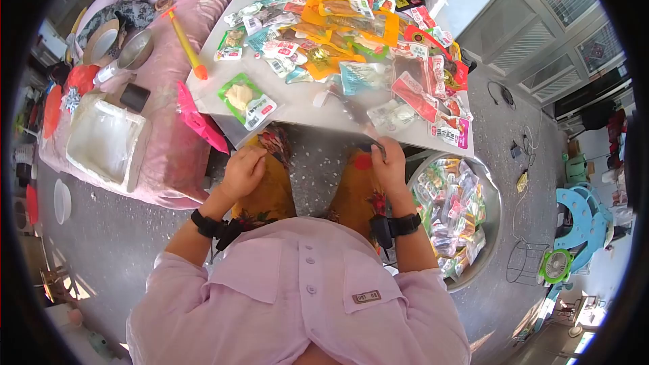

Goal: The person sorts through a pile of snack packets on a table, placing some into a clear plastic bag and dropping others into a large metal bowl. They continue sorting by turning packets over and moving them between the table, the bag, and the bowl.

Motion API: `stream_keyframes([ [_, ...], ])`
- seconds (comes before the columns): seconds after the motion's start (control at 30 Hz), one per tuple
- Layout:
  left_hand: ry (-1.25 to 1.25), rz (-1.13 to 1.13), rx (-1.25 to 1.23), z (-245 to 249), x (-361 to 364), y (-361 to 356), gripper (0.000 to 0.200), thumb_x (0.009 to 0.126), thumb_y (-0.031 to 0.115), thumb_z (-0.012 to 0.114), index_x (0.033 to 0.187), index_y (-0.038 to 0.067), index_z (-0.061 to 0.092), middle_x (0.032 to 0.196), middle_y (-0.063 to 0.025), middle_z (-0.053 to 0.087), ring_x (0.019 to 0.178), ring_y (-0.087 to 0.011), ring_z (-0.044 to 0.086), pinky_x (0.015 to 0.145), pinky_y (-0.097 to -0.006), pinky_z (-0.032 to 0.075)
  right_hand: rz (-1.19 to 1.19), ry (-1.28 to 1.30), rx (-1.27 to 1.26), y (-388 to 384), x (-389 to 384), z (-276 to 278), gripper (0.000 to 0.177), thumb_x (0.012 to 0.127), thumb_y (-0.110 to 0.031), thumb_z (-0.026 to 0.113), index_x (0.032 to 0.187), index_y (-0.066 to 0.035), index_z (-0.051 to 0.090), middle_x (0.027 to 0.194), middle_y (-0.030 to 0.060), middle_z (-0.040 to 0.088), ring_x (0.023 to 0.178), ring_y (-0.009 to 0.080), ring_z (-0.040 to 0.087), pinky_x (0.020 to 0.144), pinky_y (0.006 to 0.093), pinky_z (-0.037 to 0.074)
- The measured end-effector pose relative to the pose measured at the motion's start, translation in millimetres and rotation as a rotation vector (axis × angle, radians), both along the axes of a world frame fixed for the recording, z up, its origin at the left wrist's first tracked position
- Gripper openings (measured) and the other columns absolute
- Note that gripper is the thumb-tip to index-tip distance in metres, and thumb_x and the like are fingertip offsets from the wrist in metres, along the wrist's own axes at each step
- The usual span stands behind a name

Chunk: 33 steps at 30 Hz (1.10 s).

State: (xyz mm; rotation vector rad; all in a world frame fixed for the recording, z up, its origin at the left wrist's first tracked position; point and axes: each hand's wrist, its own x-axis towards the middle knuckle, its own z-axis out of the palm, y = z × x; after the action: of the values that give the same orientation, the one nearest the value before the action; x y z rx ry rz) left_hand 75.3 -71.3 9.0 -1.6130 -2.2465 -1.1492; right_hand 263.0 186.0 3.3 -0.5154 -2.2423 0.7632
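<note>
My right hand (390, 163) is closed at the table's front edge around the dark handle of what looks like a knife (353, 108), its long blade slanting over the tabletop. Above my left thigh, my left hand (245, 170) has its fingers curled in; whatever is inside them, if anything, is hidden. Just beyond it lies a green-edged clear food pouch (245, 100) with pale pieces inside. A bright pink packet (201, 119) hangs over the table's left corner. Past the blade are a pale clear packet (392, 116) and a red-labelled packet (415, 94).
Many colourful food packets (351, 17) are heaped across the back of the white table (307, 111). A metal basin (497, 220) full of packets stands on the floor at my right. A pink-covered bed (165, 81) to the left bears a white foam box (101, 142) and a yellow-handled tool (184, 44).
</note>
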Motion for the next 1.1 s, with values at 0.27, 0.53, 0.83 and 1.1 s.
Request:
stream_keyframes([
  [0.27, 0.118, 0.141, -0.035, 8.4, -9.7, -17.9, 0.024, 0.066, 0.005, 0.055, 0.089, 0.003, 0.052, 0.089, -0.0136, 0.052, 0.083, -0.0298, 0.049, 0.073, -0.0375, 0.041, 0.178, -0.045, 0.192, -17.7, -47.5, 12.7, 0.019, 0.066, -0.003, 0.055, 0.083, 0.002, 0.050, 0.087, 0.0183, 0.051, 0.086, 0.0344, 0.049, 0.077, 0.0395, 0.040],
  [0.53, 0.247, 0.265, -0.243, -10.6, -43.9, 4.2, 0.028, 0.065, 0.011, 0.055, 0.093, 0.009, 0.052, 0.105, -0.0127, 0.046, 0.101, -0.0300, 0.043, 0.082, -0.0388, 0.037, 0.164, -0.179, 0.290, -4.6, -79.7, -1.9, 0.020, 0.065, -0.004, 0.054, 0.083, 0.003, 0.051, 0.090, 0.0197, 0.051, 0.094, 0.0371, 0.045, 0.086, 0.0430, 0.035],
  [0.83, 0.062, 0.336, -0.406, 23.7, -46.2, 42.5, 0.037, 0.068, 0.025, 0.055, 0.101, 0.009, 0.050, 0.104, -0.0110, 0.048, 0.103, -0.0278, 0.041, 0.085, -0.0398, 0.033, 0.096, -0.021, 0.340, -13.8, -84.3, -14.0, 0.016, 0.069, -0.006, 0.052, 0.083, 0.000, 0.053, 0.098, 0.0153, 0.049, 0.101, 0.0349, 0.042, 0.084, 0.0439, 0.033],
  [1.1, 0.157, 0.517, 0.037, 19.6, -101.4, -28.7, 0.025, 0.070, 0.017, 0.054, 0.092, 0.005, 0.052, 0.088, -0.0132, 0.053, 0.086, -0.0299, 0.049, 0.075, -0.0406, 0.038, 0.296, 0.022, 0.219, -55.9, -58.7, -17.3, 0.015, 0.070, 0.000, 0.051, 0.084, 0.003, 0.050, 0.095, 0.0183, 0.049, 0.094, 0.0358, 0.046, 0.083, 0.0413, 0.037],
])
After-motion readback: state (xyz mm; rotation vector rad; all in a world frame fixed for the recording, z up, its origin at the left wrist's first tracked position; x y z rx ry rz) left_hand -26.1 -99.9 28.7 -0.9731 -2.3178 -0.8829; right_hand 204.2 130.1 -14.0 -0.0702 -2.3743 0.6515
